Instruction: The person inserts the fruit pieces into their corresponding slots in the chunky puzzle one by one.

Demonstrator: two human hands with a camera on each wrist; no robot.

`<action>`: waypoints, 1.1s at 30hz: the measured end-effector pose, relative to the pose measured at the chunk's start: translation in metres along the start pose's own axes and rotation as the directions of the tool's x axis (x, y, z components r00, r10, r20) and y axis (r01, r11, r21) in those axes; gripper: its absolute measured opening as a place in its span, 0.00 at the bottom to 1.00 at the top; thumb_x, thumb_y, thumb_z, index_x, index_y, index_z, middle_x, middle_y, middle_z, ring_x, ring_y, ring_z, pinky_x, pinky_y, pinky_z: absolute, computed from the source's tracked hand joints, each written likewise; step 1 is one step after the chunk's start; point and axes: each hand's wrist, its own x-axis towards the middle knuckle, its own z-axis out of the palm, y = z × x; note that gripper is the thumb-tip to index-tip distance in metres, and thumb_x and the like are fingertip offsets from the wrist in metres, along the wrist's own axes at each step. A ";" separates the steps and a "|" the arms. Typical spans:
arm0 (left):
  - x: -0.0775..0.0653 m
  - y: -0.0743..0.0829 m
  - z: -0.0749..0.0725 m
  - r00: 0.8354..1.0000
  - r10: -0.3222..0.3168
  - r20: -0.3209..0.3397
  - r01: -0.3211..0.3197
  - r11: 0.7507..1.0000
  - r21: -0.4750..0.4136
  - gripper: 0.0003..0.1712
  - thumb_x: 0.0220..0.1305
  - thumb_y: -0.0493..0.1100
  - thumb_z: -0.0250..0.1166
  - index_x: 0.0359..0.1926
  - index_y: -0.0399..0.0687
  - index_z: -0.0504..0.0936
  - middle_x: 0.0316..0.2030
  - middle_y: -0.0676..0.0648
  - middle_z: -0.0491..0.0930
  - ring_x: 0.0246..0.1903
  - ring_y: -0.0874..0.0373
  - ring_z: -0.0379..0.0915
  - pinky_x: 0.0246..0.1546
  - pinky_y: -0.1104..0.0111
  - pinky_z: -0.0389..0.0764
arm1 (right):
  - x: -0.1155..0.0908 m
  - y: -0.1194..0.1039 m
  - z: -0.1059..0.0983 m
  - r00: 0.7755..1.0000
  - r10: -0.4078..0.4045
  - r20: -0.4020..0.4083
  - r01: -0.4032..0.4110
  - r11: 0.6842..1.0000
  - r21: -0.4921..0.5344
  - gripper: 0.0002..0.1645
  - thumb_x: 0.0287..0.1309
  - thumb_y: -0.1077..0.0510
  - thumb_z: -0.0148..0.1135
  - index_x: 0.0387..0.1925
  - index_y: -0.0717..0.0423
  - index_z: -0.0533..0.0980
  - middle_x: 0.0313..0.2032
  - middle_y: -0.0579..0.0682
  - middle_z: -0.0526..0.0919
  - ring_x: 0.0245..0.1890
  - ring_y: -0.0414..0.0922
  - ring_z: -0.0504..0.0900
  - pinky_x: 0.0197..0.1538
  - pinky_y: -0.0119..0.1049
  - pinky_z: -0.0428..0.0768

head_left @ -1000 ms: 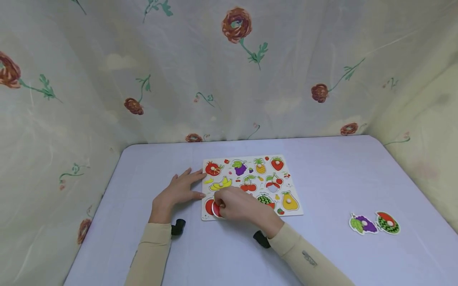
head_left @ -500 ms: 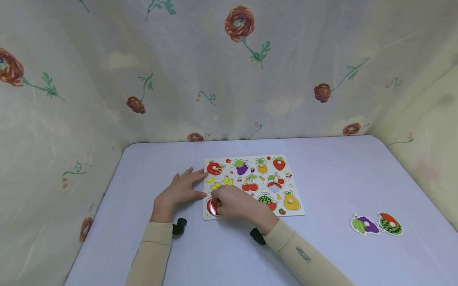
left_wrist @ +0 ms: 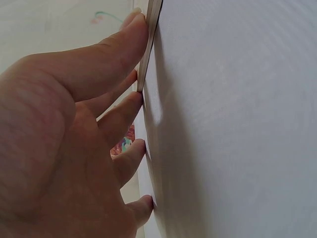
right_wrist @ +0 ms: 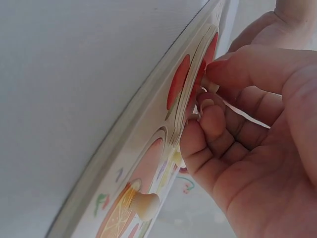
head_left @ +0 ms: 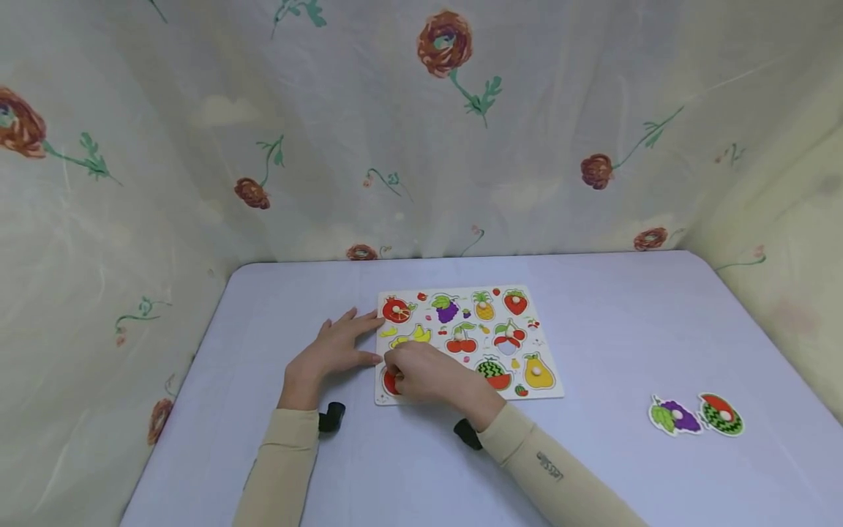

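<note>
The white fruit puzzle board (head_left: 541, 333) lies on the table with several knobbed fruit pieces on it. My right hand (head_left: 428, 372) is over its near left corner, with thumb and fingers pinching the knob (right_wrist: 212, 87) of a red fruit puzzle piece (right_wrist: 211, 47). In the right wrist view that piece lies flat over the board, beside a printed red shape (right_wrist: 178, 84); in the head view the hand hides most of it. My left hand (head_left: 334, 348) has its fingers spread, thumb and fingertips against the board's left edge.
On the right of the table lie a loose grape puzzle piece (head_left: 675, 416) and a watermelon puzzle piece (head_left: 721, 415), side by side. An orange-slice piece with a wooden knob (right_wrist: 144, 206) sits near the right hand. A flowered curtain (head_left: 316, 146) encloses the table's back and sides.
My right hand has shifted slightly left with the red fruit piece, which was tilted up and now lies flatter at the board's near left corner. The left hand stays at the board's edge.
</note>
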 end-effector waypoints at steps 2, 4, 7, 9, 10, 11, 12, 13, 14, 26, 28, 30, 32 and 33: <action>0.000 0.000 0.000 1.000 0.004 -0.002 -0.004 1.000 0.002 0.43 0.58 0.53 0.72 0.74 0.64 0.65 0.77 0.54 0.57 0.80 0.45 0.39 0.76 0.36 0.37 | 0.000 0.000 0.001 1.000 0.007 0.001 -0.007 1.000 0.002 0.03 0.62 0.61 0.62 0.36 0.49 0.79 0.25 0.41 0.73 0.28 0.37 0.71 0.29 0.26 0.68; 0.000 0.000 0.000 1.000 0.005 -0.001 -0.005 1.000 0.004 0.44 0.58 0.53 0.72 0.74 0.64 0.64 0.77 0.54 0.57 0.80 0.45 0.39 0.76 0.36 0.37 | 0.000 0.000 0.001 1.000 0.011 0.003 -0.011 1.000 0.000 0.04 0.63 0.61 0.62 0.37 0.50 0.80 0.26 0.41 0.74 0.28 0.37 0.71 0.29 0.26 0.69; -0.001 0.001 0.000 1.000 0.011 -0.007 -0.011 1.000 0.003 0.44 0.58 0.53 0.72 0.74 0.63 0.65 0.77 0.53 0.57 0.79 0.44 0.39 0.75 0.36 0.37 | 0.000 0.000 0.001 1.000 0.011 0.004 -0.011 1.000 -0.006 0.06 0.64 0.60 0.62 0.41 0.50 0.81 0.29 0.41 0.76 0.30 0.38 0.72 0.31 0.26 0.70; -0.001 0.001 0.000 1.000 0.008 -0.009 -0.008 1.000 0.001 0.44 0.58 0.52 0.72 0.73 0.64 0.65 0.77 0.54 0.57 0.79 0.44 0.39 0.75 0.36 0.37 | 0.000 0.000 0.001 1.000 0.005 0.004 -0.005 1.000 -0.013 0.08 0.65 0.59 0.61 0.44 0.51 0.81 0.31 0.41 0.77 0.32 0.38 0.73 0.32 0.26 0.72; -0.001 0.001 0.000 1.000 0.007 -0.010 -0.007 1.000 0.000 0.44 0.58 0.52 0.72 0.73 0.64 0.65 0.77 0.54 0.57 0.79 0.44 0.39 0.75 0.36 0.37 | 0.000 -0.001 0.001 1.000 0.003 0.003 -0.003 1.000 -0.015 0.09 0.65 0.59 0.61 0.46 0.51 0.81 0.32 0.41 0.77 0.33 0.38 0.73 0.33 0.26 0.72; -0.001 0.001 0.000 1.000 0.006 -0.010 -0.006 1.000 -0.002 0.43 0.58 0.52 0.72 0.73 0.64 0.65 0.77 0.54 0.56 0.79 0.44 0.39 0.75 0.36 0.37 | 0.000 -0.001 0.001 1.000 0.003 0.002 -0.003 1.000 -0.017 0.10 0.65 0.59 0.61 0.47 0.51 0.81 0.34 0.41 0.78 0.34 0.38 0.74 0.34 0.26 0.73; -0.001 0.001 0.001 1.000 0.004 -0.009 -0.004 1.000 -0.001 0.43 0.58 0.52 0.72 0.73 0.64 0.65 0.77 0.54 0.56 0.79 0.44 0.38 0.75 0.36 0.37 | 0.000 -0.001 0.001 1.000 0.002 0.001 -0.002 1.000 -0.018 0.11 0.65 0.58 0.61 0.48 0.51 0.81 0.35 0.41 0.78 0.34 0.38 0.74 0.35 0.26 0.73; -0.001 0.002 0.001 1.000 0.002 -0.007 -0.002 1.000 -0.001 0.43 0.58 0.52 0.72 0.73 0.64 0.65 0.77 0.54 0.56 0.80 0.44 0.38 0.75 0.36 0.36 | 0.000 0.000 0.001 1.000 0.000 0.000 0.000 1.000 -0.019 0.11 0.65 0.58 0.61 0.48 0.51 0.81 0.36 0.41 0.79 0.35 0.38 0.74 0.36 0.26 0.74; -0.001 0.002 0.001 1.000 0.000 -0.006 0.000 1.000 -0.003 0.43 0.58 0.52 0.72 0.73 0.64 0.65 0.77 0.54 0.56 0.80 0.44 0.38 0.75 0.36 0.36 | 0.000 0.000 0.002 1.000 -0.001 -0.003 0.001 1.000 -0.020 0.12 0.65 0.58 0.61 0.49 0.51 0.81 0.36 0.41 0.79 0.35 0.38 0.74 0.36 0.25 0.74; -0.002 0.002 0.001 1.000 0.010 -0.011 -0.010 1.000 0.006 0.44 0.58 0.52 0.72 0.74 0.64 0.65 0.77 0.53 0.57 0.79 0.44 0.39 0.75 0.35 0.37 | 0.000 0.002 0.003 1.000 -0.027 -0.013 0.027 1.000 -0.005 0.09 0.65 0.60 0.61 0.45 0.52 0.82 0.34 0.42 0.79 0.34 0.38 0.73 0.36 0.25 0.73; -0.002 0.002 0.000 1.000 0.014 -0.015 -0.014 1.000 0.004 0.44 0.58 0.52 0.73 0.73 0.63 0.65 0.77 0.52 0.57 0.79 0.44 0.39 0.75 0.34 0.37 | 0.000 0.003 0.004 1.000 -0.027 -0.016 0.027 1.000 0.000 0.08 0.65 0.60 0.60 0.44 0.52 0.82 0.33 0.42 0.78 0.34 0.38 0.73 0.35 0.26 0.73; -0.002 0.002 0.000 1.000 0.014 -0.018 -0.014 1.000 0.003 0.44 0.58 0.52 0.73 0.73 0.63 0.65 0.77 0.53 0.57 0.79 0.44 0.39 0.75 0.35 0.37 | 0.001 0.004 0.004 1.000 -0.025 -0.017 0.025 1.000 0.002 0.07 0.66 0.60 0.60 0.43 0.51 0.82 0.33 0.41 0.78 0.34 0.38 0.73 0.35 0.26 0.73; -0.002 0.002 0.000 1.000 0.013 -0.018 -0.013 1.000 0.003 0.44 0.58 0.53 0.73 0.73 0.63 0.65 0.77 0.53 0.57 0.79 0.44 0.39 0.75 0.35 0.37 | 0.001 0.004 0.004 1.000 -0.022 -0.014 0.022 1.000 0.002 0.08 0.66 0.59 0.60 0.44 0.51 0.82 0.33 0.41 0.77 0.34 0.38 0.73 0.35 0.26 0.73; -0.002 0.001 0.000 1.000 0.013 -0.017 -0.013 1.000 0.004 0.44 0.58 0.53 0.72 0.73 0.63 0.65 0.77 0.53 0.57 0.79 0.44 0.39 0.75 0.35 0.37 | 0.001 0.004 0.004 1.000 -0.020 -0.013 0.020 1.000 0.002 0.08 0.67 0.59 0.60 0.45 0.51 0.82 0.34 0.41 0.77 0.35 0.38 0.73 0.36 0.26 0.73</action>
